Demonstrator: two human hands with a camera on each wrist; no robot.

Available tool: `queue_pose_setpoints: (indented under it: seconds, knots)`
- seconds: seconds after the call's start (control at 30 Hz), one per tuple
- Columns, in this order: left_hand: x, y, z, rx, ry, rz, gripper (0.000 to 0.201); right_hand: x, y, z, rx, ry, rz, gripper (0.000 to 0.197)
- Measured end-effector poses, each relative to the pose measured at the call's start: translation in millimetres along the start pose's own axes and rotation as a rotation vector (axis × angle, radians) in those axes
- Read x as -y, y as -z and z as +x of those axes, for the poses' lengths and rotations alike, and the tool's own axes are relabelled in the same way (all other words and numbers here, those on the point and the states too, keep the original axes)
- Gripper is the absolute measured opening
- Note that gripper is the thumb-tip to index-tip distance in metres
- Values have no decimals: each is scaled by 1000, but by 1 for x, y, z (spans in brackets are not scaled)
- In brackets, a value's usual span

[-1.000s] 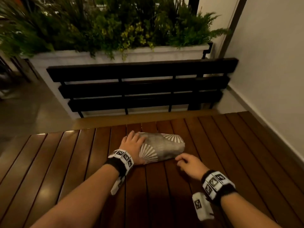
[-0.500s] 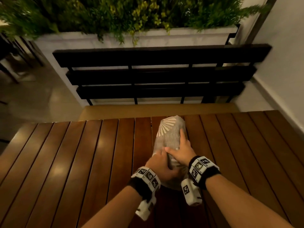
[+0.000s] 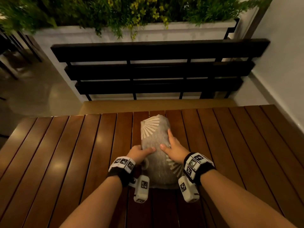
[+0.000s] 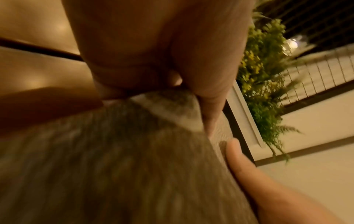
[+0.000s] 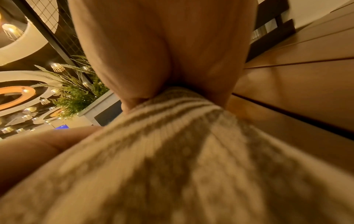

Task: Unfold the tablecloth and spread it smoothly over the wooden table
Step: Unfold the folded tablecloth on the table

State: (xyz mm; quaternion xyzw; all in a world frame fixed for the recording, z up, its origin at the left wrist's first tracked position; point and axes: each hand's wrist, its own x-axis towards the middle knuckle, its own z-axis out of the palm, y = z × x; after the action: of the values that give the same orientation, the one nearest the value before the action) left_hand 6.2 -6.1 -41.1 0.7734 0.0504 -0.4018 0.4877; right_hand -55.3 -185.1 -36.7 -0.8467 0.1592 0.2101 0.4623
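Note:
The folded tablecloth (image 3: 154, 134), grey with cream fan prints, lies lengthwise on the slatted wooden table (image 3: 65, 162), near the middle of its far half. My left hand (image 3: 139, 153) grips the bundle's left edge, thumb on top. My right hand (image 3: 174, 148) holds the right side, with the thumb on top and the index finger stretched along the cloth. In the left wrist view a fold of the tablecloth (image 4: 114, 166) is pinched between thumb and fingers. The right wrist view shows the tablecloth (image 5: 172, 151) bunched up under the palm.
A dark slatted bench (image 3: 156, 71) stands just beyond the table's far edge. Behind it is a white planter (image 3: 164, 30) full of greenery. A white wall (image 3: 283, 63) runs along the right side. Shiny floor (image 3: 32, 96) lies to the left.
The bundle has turned from crosswise to lengthwise. My hands, close together half a second ago, now sit apart on its left and right edges.

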Motion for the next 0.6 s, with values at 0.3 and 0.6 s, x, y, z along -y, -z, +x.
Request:
queue_pose_setpoints:
  seconds: [0.3, 0.6]
  knots:
    - [-58, -19, -38, -137, -366, 99, 25, 36, 40, -26, -96, 64, 288, 32]
    - [-42, -97, -35, 333, -520, 264, 47, -35, 76, -34, -349, -235, 433, 56]
